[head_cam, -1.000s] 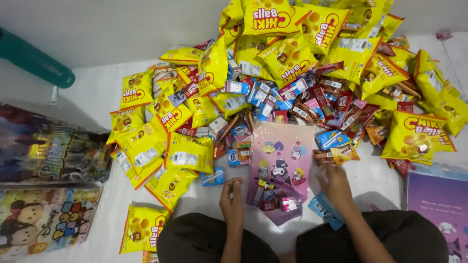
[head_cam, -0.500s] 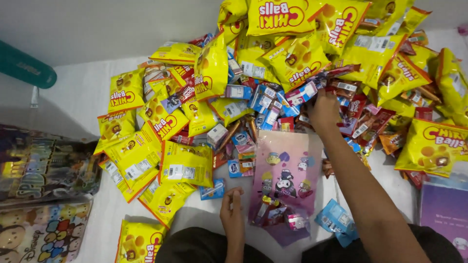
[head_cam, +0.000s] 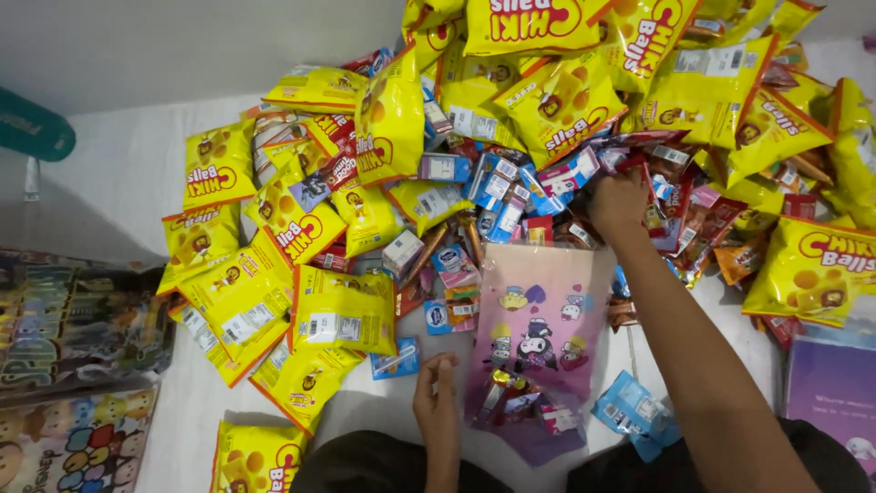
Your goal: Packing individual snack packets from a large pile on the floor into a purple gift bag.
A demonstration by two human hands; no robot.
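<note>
The right hand (head_cam: 619,203) reaches up to 12 o'clock into the heap of snack packets (head_cam: 584,119), fingers curled closed among small red and blue wrappers; what it grips I cannot tell. The left hand (head_cam: 438,402) pinches the left edge of a pink cartoon-printed bag (head_cam: 538,319), which lies flat on the white surface (head_cam: 128,173) at 6 o'clock of the heap, holding several small packets.

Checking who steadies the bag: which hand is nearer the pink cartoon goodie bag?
Left. The left hand sits at the pink goodie bag's lower left edge; the right hand is beyond its top, in the snack pile.
</note>
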